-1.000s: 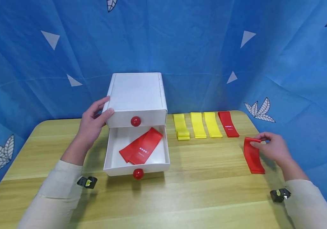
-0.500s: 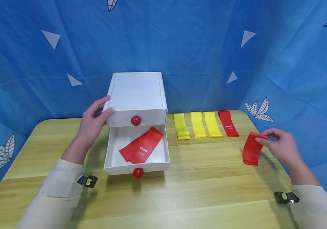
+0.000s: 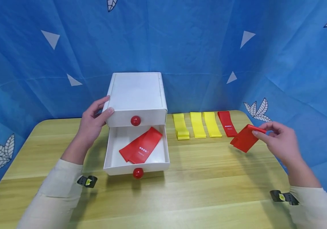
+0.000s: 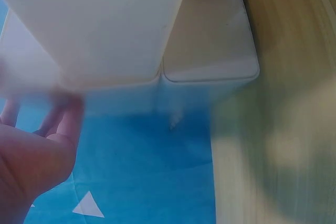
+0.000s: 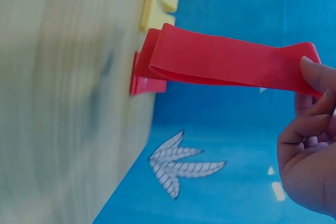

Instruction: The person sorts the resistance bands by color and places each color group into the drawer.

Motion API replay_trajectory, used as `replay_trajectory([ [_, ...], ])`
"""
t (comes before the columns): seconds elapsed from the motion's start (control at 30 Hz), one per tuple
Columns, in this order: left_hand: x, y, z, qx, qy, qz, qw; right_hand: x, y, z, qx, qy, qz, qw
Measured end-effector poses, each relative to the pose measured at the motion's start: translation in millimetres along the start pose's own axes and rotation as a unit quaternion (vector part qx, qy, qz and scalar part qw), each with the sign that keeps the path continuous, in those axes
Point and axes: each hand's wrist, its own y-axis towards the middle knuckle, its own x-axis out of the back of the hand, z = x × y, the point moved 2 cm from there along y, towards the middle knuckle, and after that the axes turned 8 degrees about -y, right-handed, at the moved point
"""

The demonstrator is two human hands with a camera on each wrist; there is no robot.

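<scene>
Two hands show in the head view. At centre left, the left hand (image 3: 92, 122) rests against the upper left corner of a white drawer box (image 3: 137, 95), thumb on its front edge and fingers along its side; the box is smooth, square-edged and matte. Its lower drawer (image 3: 136, 154) stands pulled out, with a round glossy red knob (image 3: 138, 173) on its front and a flat red band (image 3: 141, 145) lying slantwise inside; that band bears white dots and small print too fine to read. At centre right, the right hand (image 3: 281, 143) pinches one end of a folded red band (image 3: 245, 138) held clear above the wooden table (image 3: 203, 187), just beside another red band (image 3: 227, 124) lying flat with small white print. Three yellow bands (image 3: 197, 125) lie in a row left of it

From the left wrist view, blurred, the white box (image 4: 105, 24) fills the upper left of the frame, with the palm and fingers (image 4: 31, 145) at lower left beside its wall

From the right wrist view, fingertips (image 5: 315, 77) at the right edge grip the rubbery, smooth red loop (image 5: 226, 61), which stretches leftward above the table's grain
</scene>
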Motion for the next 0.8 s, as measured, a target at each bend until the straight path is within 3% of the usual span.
replay_trajectory([
  [0.3,-0.6,-1.3,-2.1,0.004,-0.008,0.003,1.0000,-12,-1.6,31,0.027,0.097,-0.010,0.9948],
  [0.8,-0.5,0.4,-0.2,0.006,-0.007,0.000,1.0000,-35,-2.3,88,0.093,0.165,-0.013,0.9819],
])
